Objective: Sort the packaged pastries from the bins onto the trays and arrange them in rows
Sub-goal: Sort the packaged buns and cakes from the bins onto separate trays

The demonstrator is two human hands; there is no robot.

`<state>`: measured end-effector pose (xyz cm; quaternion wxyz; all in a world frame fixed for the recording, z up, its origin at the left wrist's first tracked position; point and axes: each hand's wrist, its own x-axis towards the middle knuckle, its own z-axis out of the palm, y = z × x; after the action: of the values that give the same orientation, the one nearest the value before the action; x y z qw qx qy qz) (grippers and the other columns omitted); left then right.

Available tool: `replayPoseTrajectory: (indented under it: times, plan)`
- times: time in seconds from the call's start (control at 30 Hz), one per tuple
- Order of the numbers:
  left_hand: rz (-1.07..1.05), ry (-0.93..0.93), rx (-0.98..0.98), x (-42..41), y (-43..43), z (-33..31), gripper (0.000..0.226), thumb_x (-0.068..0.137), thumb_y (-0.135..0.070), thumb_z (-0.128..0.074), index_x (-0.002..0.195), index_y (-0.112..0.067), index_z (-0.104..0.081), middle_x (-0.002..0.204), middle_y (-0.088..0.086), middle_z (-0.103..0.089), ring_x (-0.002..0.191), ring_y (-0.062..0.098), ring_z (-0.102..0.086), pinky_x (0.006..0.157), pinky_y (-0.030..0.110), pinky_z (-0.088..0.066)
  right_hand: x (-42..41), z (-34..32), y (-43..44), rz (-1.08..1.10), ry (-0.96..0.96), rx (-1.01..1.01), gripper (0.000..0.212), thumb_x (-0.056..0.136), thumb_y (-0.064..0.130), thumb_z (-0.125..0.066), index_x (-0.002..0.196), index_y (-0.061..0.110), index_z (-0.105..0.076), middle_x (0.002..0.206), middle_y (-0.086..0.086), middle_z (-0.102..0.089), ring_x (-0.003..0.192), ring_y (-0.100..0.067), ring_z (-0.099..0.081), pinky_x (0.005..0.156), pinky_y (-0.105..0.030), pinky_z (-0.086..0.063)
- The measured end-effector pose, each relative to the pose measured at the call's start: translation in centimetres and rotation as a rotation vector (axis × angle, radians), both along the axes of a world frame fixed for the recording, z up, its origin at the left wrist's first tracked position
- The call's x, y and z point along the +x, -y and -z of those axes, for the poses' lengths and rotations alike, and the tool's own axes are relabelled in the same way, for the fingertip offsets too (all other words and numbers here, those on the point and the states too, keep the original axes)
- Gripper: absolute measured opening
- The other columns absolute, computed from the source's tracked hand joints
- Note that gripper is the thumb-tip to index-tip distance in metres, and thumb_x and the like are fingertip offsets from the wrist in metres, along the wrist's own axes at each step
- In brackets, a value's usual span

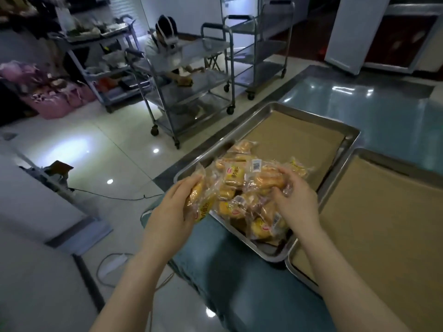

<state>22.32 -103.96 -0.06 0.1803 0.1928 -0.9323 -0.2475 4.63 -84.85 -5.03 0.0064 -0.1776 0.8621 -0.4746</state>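
The left hand (pixel 176 207) is holding one pastry packet (pixel 200 200) just off the nine o'clock edge of the first tray (pixel 266 256). Its grip is clamped around the wrapper, fingers curling round the far side. The packet is tilting, its yellow label facing the camera.

The right hand (pixel 296 200) is reaching into the pile of packets (pixel 237 195) from the three o'clock side. Its grip is clamped on the top packet (pixel 262 180), with thumb and fingers pinching the clear film at one end.

The pile is sitting heaped in the six o'clock half of the first tray, on a brown paper liner (pixel 294 140) that is showing toward twelve o'clock. A loose packet (pixel 298 167) is lying at two o'clock of the pile, just beyond the right fingertips.

A second tray (pixel 291 259) is sitting just beside the first at four o'clock, carrying its own brown liner (pixel 374 224). Both trays are resting on a teal surface (pixel 239 288).

On the tiled floor toward eleven o'clock, steel trolleys (pixel 189 97) are standing. Another person (pixel 163 41) is sitting behind them, reaching onto a shelf. Pink bags (pixel 55 104) are lying far out at ten o'clock. A black cable (pixel 107 196) is trailing across the floor at nine o'clock, and a white power strip (pixel 113 261) is lying at seven o'clock.
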Motion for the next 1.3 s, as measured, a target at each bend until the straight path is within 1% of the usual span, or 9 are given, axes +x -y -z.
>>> replayPoseTrajectory:
  times: [0.07,0.17,0.23,0.33,0.53,0.7,0.87,1.1,1.3]
  plan:
    - [0.032,-0.002,0.050,-1.5,1.2,1.2,0.072,0.087,-0.012,-0.061,0.138,-0.050,-0.028,0.137,-0.014,-0.041,0.107,0.011,-0.049,0.083,0.035,-0.048,-0.6,1.4,0.8,0.076,-0.022,-0.010,0.057,0.088,0.021,-0.061,0.135,0.044,-0.040,0.125,0.007,-0.052,0.080,0.003,-0.054,0.074,-0.021,-0.046]
    - [0.083,0.010,0.071,-4.7,2.9,2.9,0.067,0.088,-0.016,-0.059,0.137,-0.050,-0.028,0.140,-0.011,-0.042,0.108,0.014,-0.052,0.084,0.035,-0.049,-1.5,3.8,2.3,0.030,0.029,0.161,0.074,0.091,0.035,-0.057,0.146,0.047,-0.009,0.144,-0.002,-0.036,0.119,-0.022,-0.049,0.100,-0.043,-0.042]
    - [0.114,0.005,0.082,-7.1,3.9,3.6,0.063,0.090,-0.019,-0.057,0.138,-0.048,-0.028,0.142,-0.009,-0.041,0.116,0.015,-0.049,0.090,0.037,-0.048,-1.4,5.6,3.2,-0.103,0.077,0.453,0.088,0.091,0.053,-0.051,0.143,0.048,0.020,0.159,0.001,-0.006,0.144,-0.029,-0.008,0.114,-0.057,-0.016]
    - [0.183,-0.038,0.043,-10.1,5.0,4.5,0.062,0.090,-0.021,-0.054,0.140,-0.046,-0.027,0.148,-0.009,-0.034,0.127,0.016,-0.043,0.093,0.035,-0.042,-0.4,7.5,3.9,-0.118,0.125,0.598,0.095,0.087,0.066,-0.045,0.132,0.050,0.037,0.157,0.005,0.024,0.141,-0.020,0.027,0.112,-0.064,0.000]
    - [0.332,-0.069,-0.016,-15.8,5.4,6.0,0.075,0.084,-0.002,-0.061,0.144,-0.033,-0.026,0.154,0.003,-0.025,0.124,0.029,-0.046,0.089,0.043,-0.047,-0.7,8.0,4.9,0.014,0.165,0.636,0.103,0.079,0.069,-0.053,0.136,0.052,0.031,0.158,0.007,0.020,0.140,-0.017,0.029,0.112,-0.062,0.002]
    - [0.412,-0.176,-0.042,-18.5,5.8,7.2,0.089,0.082,-0.005,-0.068,0.147,-0.036,-0.017,0.156,0.000,-0.017,0.131,0.009,-0.022,0.100,0.036,-0.022,-1.0,8.4,6.0,0.123,0.198,0.658,0.108,0.073,0.070,-0.056,0.137,0.053,0.030,0.159,0.004,0.016,0.142,-0.020,0.024,0.110,-0.061,0.001]
    - [0.439,-0.086,-0.061,-19.6,7.2,8.0,0.083,0.083,-0.020,-0.066,0.148,-0.035,-0.015,0.157,0.000,-0.015,0.124,0.024,-0.045,0.091,0.031,-0.030,-2.0,8.4,7.3,0.155,0.234,0.751,0.114,0.068,0.072,-0.057,0.135,0.051,0.034,0.158,0.002,0.017,0.142,-0.025,0.024,0.107,-0.068,-0.003]
    - [0.650,0.331,-0.126,-19.9,8.7,9.8,0.076,0.087,-0.059,-0.042,0.139,-0.054,0.014,0.154,-0.006,0.024,0.141,0.028,0.019,0.107,0.050,0.012,-4.1,7.7,8.0,0.155,0.307,0.810,0.129,0.064,0.067,-0.069,0.129,0.051,0.041,0.158,0.001,0.018,0.143,-0.026,0.023,0.108,-0.069,-0.003]
    - [0.617,0.078,-0.164,-18.4,8.2,7.7,0.085,0.085,-0.056,-0.043,0.144,-0.045,0.017,0.156,-0.006,0.019,0.142,0.019,0.021,0.108,0.049,0.016,-3.9,5.0,5.4,0.070,0.372,0.625,0.121,0.065,0.061,-0.075,0.141,0.052,0.019,0.159,0.000,0.019,0.144,-0.026,0.017,0.113,-0.062,-0.003]
